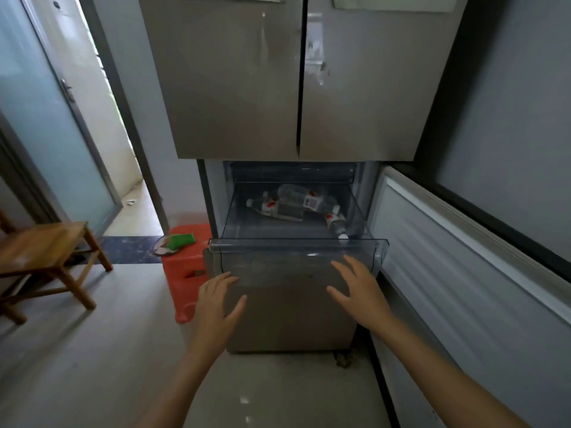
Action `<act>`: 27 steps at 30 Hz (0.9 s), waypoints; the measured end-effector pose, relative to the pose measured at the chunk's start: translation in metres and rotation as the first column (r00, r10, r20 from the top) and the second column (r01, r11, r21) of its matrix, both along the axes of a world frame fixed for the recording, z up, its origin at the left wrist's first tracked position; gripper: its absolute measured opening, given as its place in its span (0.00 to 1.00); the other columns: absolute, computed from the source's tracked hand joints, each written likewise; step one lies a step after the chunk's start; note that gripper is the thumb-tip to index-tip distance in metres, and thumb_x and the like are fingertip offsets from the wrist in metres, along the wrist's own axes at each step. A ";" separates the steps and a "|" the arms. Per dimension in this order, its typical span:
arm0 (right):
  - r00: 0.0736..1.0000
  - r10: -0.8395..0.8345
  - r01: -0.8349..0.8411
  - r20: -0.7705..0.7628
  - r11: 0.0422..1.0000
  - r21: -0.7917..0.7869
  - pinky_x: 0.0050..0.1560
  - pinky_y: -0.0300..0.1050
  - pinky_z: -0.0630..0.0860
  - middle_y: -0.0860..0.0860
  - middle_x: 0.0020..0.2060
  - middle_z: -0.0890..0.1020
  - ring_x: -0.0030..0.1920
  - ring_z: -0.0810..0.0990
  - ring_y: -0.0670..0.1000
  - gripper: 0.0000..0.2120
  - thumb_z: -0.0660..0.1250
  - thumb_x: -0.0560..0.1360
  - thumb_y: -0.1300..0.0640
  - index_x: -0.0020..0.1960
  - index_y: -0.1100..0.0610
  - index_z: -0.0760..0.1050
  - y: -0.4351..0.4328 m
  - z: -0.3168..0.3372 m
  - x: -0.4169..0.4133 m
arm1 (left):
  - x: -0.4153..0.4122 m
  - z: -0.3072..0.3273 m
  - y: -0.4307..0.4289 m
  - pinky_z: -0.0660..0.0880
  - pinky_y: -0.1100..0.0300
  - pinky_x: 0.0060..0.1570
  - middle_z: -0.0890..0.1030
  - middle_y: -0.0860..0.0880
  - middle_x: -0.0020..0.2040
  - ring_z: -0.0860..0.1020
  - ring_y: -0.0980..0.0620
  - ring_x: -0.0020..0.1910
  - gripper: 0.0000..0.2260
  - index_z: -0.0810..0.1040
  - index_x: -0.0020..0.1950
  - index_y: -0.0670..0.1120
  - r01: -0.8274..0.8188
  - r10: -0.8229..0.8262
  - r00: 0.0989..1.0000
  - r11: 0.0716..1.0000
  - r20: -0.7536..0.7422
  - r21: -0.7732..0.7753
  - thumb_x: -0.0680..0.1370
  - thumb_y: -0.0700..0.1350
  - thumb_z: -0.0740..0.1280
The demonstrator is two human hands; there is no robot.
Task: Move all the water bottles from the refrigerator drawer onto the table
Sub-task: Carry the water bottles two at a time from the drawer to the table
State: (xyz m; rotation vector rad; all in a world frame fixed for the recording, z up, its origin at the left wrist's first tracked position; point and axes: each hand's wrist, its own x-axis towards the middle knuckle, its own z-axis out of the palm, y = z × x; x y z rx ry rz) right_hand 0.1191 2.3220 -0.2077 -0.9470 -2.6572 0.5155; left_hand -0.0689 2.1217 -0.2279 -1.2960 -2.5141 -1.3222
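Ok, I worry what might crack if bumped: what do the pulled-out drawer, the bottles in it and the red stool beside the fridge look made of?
Drawer: clear, glossy rigid plastic by the look; the front wall is see-through. Bottles: thin transparent plastic, probably, with white caps and paper-like labels. Stool: seemingly moulded plastic, smooth orange-red with a cut-out slot.

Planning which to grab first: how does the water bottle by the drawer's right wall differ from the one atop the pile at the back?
The right-wall bottle lies on the floor of the drawer, nearer the front; the top bottle rests on other bottles further back. The right-wall bottle points its white cap frontward; the top bottle lies crosswise. Both are clear, red-and-white labelled, lying on their sides.
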 end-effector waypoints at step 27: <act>0.995 -0.090 0.092 0.043 0.994 -0.051 0.69 0.45 0.58 0.55 0.72 0.62 0.71 0.61 0.54 0.27 0.64 0.76 0.52 0.72 0.56 0.60 0.189 -0.013 -0.144 | -0.164 -0.017 0.166 0.72 0.50 0.55 0.76 0.45 0.59 0.73 0.44 0.60 0.17 0.77 0.57 0.42 -0.026 -0.014 0.991 0.956 -0.135 -0.293 0.74 0.51 0.65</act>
